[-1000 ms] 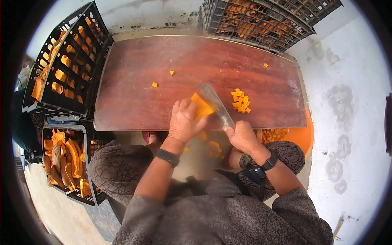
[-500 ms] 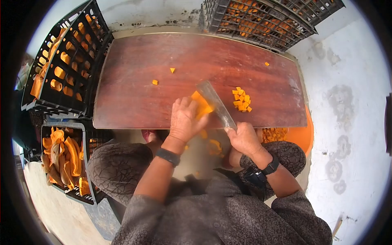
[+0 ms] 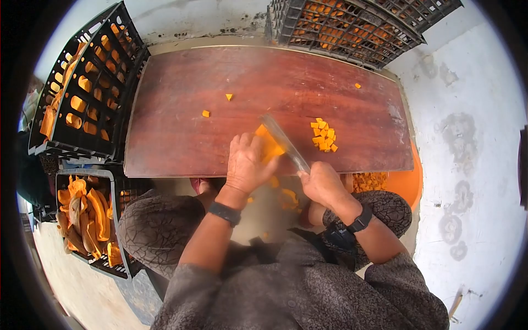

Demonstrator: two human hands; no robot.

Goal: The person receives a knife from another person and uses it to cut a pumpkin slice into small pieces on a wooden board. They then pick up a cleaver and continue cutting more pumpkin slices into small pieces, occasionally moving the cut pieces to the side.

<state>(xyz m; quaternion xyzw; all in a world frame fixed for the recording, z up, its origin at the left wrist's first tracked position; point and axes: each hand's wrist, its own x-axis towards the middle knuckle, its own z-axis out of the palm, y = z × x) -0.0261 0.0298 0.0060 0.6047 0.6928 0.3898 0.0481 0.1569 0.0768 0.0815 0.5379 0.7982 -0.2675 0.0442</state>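
Note:
My left hand (image 3: pixel 246 163) is closed on an orange pumpkin piece (image 3: pixel 267 144) near the front edge of the reddish-brown board (image 3: pixel 181 82). My right hand (image 3: pixel 323 185) grips the handle of a cleaver (image 3: pixel 283 140), whose blade stands along the right side of that piece. Whether the edge is in the flesh cannot be made out. To the right of the blade lies a small pile of orange cubes (image 3: pixel 324 135). Two loose bits, a cube (image 3: pixel 206 114) and a wedge (image 3: pixel 229 97), lie farther left on the board.
Black crates with pumpkin pieces stand at the left, one upper (image 3: pixel 71 118) and one lower (image 3: pixel 125 242). More black crates (image 3: pixel 352 27) are behind the board. An orange tub (image 3: pixel 404 184) with cut cubes sits under its right front corner, near my knee.
The cleaver has turned more edge-on, with its blade closer to the piece. My right hand has moved slightly left and up. My left hand still holds the pumpkin piece.

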